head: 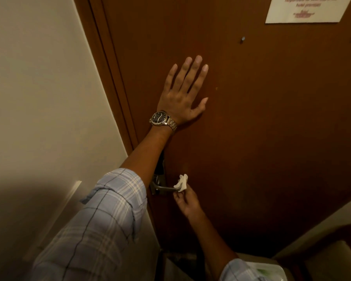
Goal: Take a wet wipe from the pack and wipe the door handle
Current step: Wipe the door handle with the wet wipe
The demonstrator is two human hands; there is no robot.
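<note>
Left hand (182, 94): empty, spread flat on door (272, 118), likely bracing it against wiping pressure. Right hand (185, 200): pinching wet wipe (182, 182), pressed to free end of door handle (166, 188). Pack (270, 270): lower right, near elbow.
</note>
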